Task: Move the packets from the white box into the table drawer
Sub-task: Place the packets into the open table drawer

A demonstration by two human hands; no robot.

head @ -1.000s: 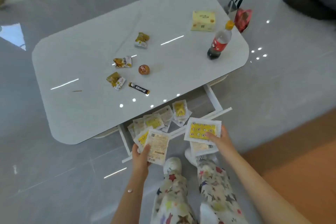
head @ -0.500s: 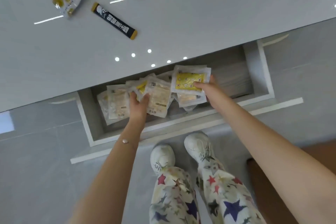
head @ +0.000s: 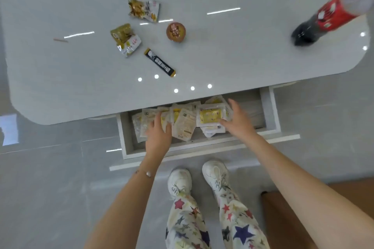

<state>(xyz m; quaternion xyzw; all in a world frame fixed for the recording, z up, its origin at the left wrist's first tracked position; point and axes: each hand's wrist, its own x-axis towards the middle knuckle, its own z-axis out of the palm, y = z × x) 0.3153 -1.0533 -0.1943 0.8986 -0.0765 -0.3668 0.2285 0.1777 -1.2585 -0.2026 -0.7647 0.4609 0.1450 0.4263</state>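
My left hand [head: 158, 134] and right hand [head: 237, 122] rest open on packets [head: 209, 115] piled in the drawer [head: 270, 111]; the white box is out of view, so I can't tell what remains.

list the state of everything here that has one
drawer, pulled open
packets, heaped inside the drawer
left hand, open, fingers resting on the packets
right hand, open, fingers spread, touching the yellow packet
cola bottle, upright on the table
black sachet, flat on the table
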